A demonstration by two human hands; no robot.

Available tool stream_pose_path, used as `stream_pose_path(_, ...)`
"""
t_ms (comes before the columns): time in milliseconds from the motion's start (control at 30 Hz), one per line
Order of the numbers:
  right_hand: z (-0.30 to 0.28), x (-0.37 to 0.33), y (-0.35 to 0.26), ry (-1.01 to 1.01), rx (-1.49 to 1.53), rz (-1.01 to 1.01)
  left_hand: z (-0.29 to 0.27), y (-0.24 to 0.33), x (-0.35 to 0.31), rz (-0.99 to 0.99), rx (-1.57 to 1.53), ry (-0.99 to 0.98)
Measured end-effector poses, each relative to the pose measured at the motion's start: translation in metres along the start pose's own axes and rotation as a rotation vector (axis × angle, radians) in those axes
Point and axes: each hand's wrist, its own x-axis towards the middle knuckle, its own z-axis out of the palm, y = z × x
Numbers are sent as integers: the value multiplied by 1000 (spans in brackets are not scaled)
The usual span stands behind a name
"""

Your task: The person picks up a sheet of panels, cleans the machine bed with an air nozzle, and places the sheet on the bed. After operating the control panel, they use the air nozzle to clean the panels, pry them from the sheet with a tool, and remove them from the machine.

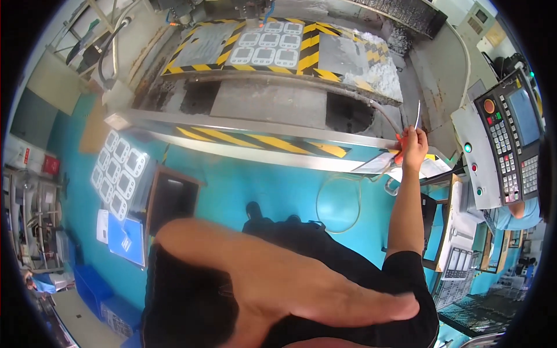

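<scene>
My right hand (413,148) is closed around an air blow gun (400,152) with an orange-red body. Its thin metal nozzle (418,113) points up and away, above the machine's front edge. Close to the camera, my left forearm bends across my body, and my left hand (365,298) ends in one visible digit pointing right; its other fingers are hidden. Beyond the right hand lies the machine bed (342,53), marked with yellow-and-black striped tape. Several pale panels with dark windows (270,40) sit there in rows. White debris (380,81) covers the bed's right end.
A control panel (510,133) with keys and a screen stands at right. Pale panels (119,174) lie stacked at left, near a blue folder (126,239) and a dark-topped stand (172,197). A thin hose (318,209) loops over the turquoise floor. Another person's arm (516,209) shows behind the control panel.
</scene>
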Motion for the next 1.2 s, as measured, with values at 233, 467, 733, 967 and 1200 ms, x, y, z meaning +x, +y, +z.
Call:
stream_pose_path(233,-4,1,-1,33,-36,9,17,-21,21,179,-563,107)
stream_pose_path(467,-6,3,7,-7,-19,32,12,15,30,-50,-1339,74)
stream_pose_path(733,-9,0,2,45,11,7,43,-1,31,390,-1315,116)
stream_pose_path(967,-4,0,9,40,-27,-6,37,-5,22,398,-1185,71)
stream_pose_path(1200,-2,-2,2,39,-62,-41,33,-8,28,409,-1081,118)
